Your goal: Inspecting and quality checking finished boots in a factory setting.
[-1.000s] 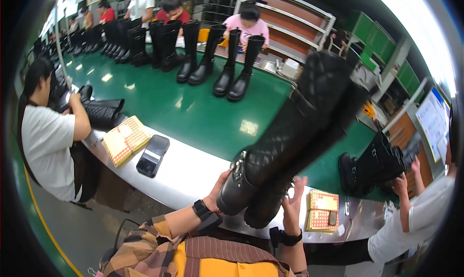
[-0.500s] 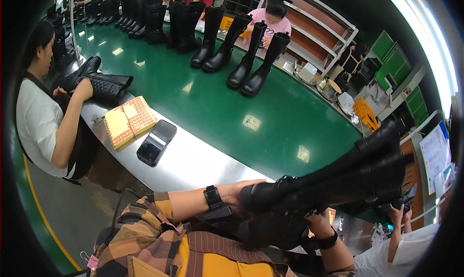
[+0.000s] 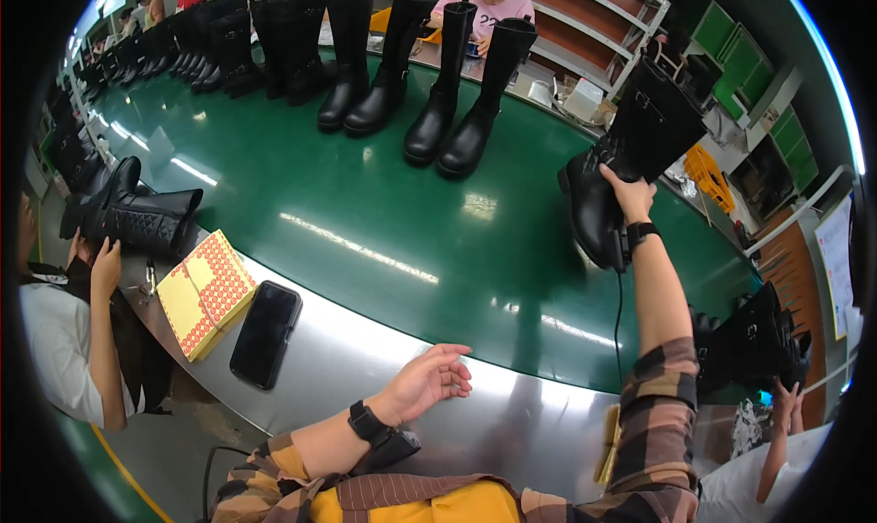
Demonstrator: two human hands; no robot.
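We hold a black boot (image 3: 592, 208) in our right hand (image 3: 628, 194), fingers and thumb wrapped about its ankle — it is over the right part of the green tabletop (image 3: 365, 203), though we cannot tell whether its sole touches. Our left hand (image 3: 427, 384) hangs loose near the metal edge (image 3: 343, 345), its fingers slightly curled and apart. Farther left lie a phone (image 3: 265, 336) and a yellow bundle (image 3: 206, 295) with red dots; more black boots (image 3: 391, 62) stand upright across the table.
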